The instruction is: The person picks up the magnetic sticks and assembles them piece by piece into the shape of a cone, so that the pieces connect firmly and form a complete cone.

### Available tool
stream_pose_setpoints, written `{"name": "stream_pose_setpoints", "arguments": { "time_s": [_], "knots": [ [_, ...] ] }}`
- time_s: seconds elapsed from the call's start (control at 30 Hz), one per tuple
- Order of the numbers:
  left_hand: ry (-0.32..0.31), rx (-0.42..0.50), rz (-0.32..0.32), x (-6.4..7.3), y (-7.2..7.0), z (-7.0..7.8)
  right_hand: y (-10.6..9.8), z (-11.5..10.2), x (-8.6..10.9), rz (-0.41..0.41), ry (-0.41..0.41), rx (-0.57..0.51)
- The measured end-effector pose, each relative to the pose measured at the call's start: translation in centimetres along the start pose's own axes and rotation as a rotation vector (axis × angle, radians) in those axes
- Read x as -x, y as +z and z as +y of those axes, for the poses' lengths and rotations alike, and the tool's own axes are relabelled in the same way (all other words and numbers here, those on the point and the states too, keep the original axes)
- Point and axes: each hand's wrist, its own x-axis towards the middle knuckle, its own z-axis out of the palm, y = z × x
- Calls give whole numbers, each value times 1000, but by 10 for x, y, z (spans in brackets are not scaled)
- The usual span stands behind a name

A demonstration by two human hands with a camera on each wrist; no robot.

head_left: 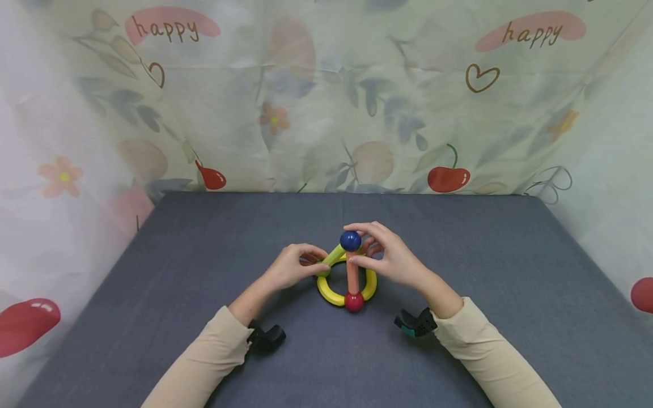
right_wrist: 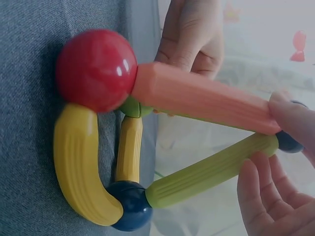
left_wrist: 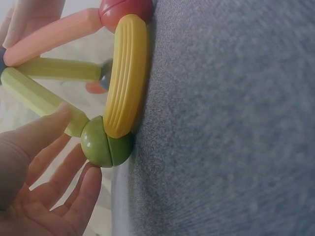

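Note:
A toy frame of sticks and balls stands on the table. Yellow curved sticks [head_left: 331, 296] form a ring at its base, joined by a red ball [head_left: 354, 301], a green ball [left_wrist: 96, 142] and a dark blue ball [right_wrist: 132, 207]. A pink stick [head_left: 352, 275] and light green sticks [head_left: 334, 256] slope up to a blue ball [head_left: 350, 241] on top. My left hand [head_left: 293, 264] holds the lower end of one light green stick, thumb on the stick, fingertips by the green ball. With thumb and forefinger, my right hand [head_left: 390, 252] grips the frame's top around the blue ball and the pink stick's upper end.
The dark grey tabletop [head_left: 204, 243] spreads around the frame. A patterned cloth [head_left: 326, 113] hangs behind it and along both sides. Each wrist wears a black camera, one at the left [head_left: 267, 338], one at the right [head_left: 415, 323], both low over the table.

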Motion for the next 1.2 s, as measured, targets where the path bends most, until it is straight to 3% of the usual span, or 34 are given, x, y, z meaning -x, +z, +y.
{"name": "stream_pose_setpoints", "arguments": {
  "time_s": [0.43,0.9,1.2],
  "knots": [
    [-63,-24,15,-1,1,-1,-3,5,-2,11,-14,17],
    [-65,18,-6,-1,3,-1,-2,7,-4,52,42,22],
    [-69,-3,9,-4,6,-1,-2,13,-9,59,39,21]
  ]
}}
